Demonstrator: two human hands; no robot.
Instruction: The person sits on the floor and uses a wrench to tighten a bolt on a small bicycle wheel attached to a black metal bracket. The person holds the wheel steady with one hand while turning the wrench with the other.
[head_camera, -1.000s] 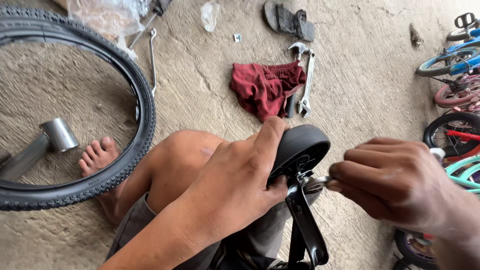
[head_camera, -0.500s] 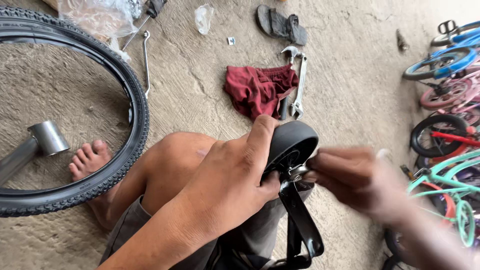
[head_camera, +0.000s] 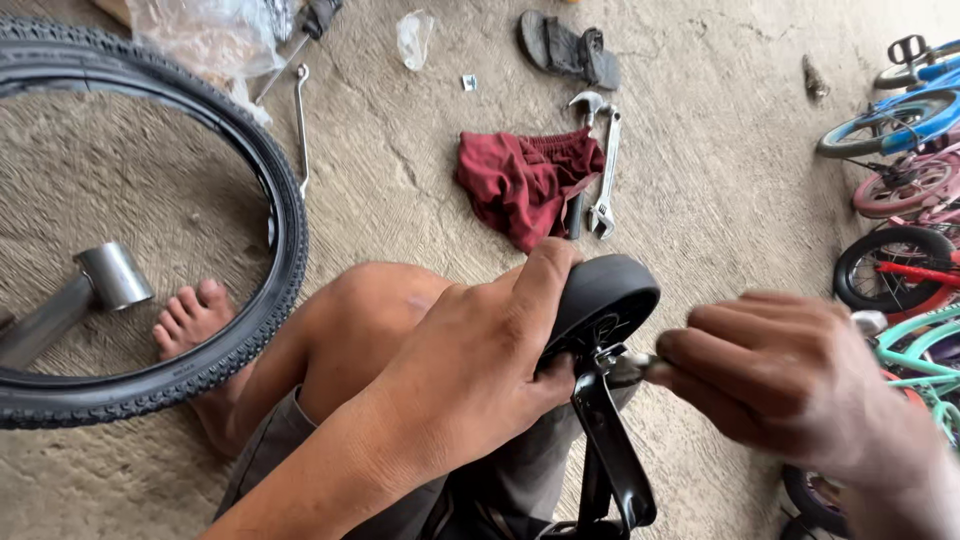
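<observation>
My left hand (head_camera: 470, 370) grips a black bicycle saddle (head_camera: 605, 295) over my lap, thumb along its top edge. A black seat post bracket (head_camera: 615, 460) hangs below the saddle. My right hand (head_camera: 790, 385) is closed around a small metal tool (head_camera: 630, 368) whose tip meets the clamp under the saddle. My bare knee (head_camera: 370, 300) is just left of the saddle.
A large black bicycle tyre (head_camera: 270, 200) lies on the concrete floor at left around my bare foot (head_camera: 190, 315), with a grey metal tube (head_camera: 95, 285) inside it. A red cloth (head_camera: 520, 180), adjustable wrench (head_camera: 605, 170), spanner (head_camera: 300, 120) and sandal (head_camera: 570, 45) lie ahead. Small bicycles (head_camera: 900, 190) stand at right.
My right hand has shifted at the saddle clamp, drawing in and then back out to the right. My left hand keeps its hold on the saddle.
</observation>
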